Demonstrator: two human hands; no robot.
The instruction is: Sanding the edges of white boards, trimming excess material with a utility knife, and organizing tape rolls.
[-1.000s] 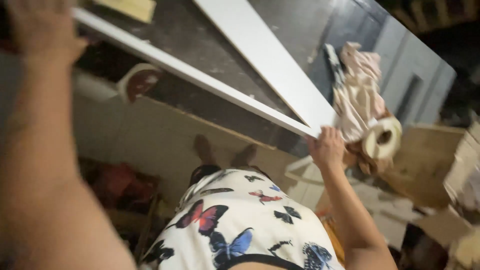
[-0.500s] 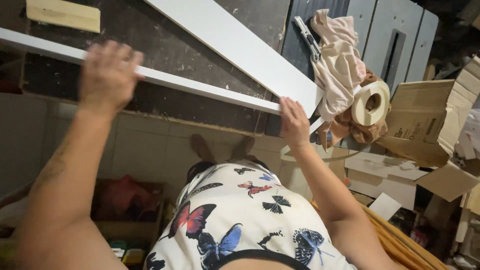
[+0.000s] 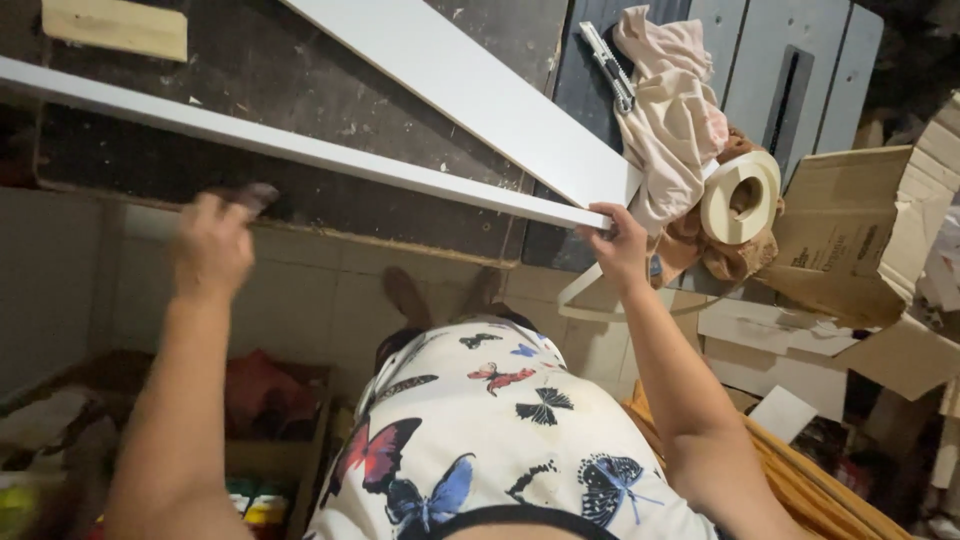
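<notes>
We see a long white strip [image 3: 300, 150] lying across the dark, scuffed workbench [image 3: 300, 80], running from the far left edge down to the bench's right corner. At that right end the right hand [image 3: 620, 245] has its fingers curled closed around the strip's tip. The left hand [image 3: 212, 245] hangs just below the strip near the bench's front edge, blurred; we can't tell how far it's open, or whether it touches anything. Beside the strip, a wider white board [image 3: 470, 90] slants across the bench. Just past the right hand sit a roll of pale edge tape [image 3: 740, 195] and a bundle of pinkish cloth [image 3: 670, 110], with a utility knife [image 3: 608, 65] above. An open cardboard box [image 3: 860, 230] stands further right. Below, we see the butterfly-print top [image 3: 480, 440].
</notes>
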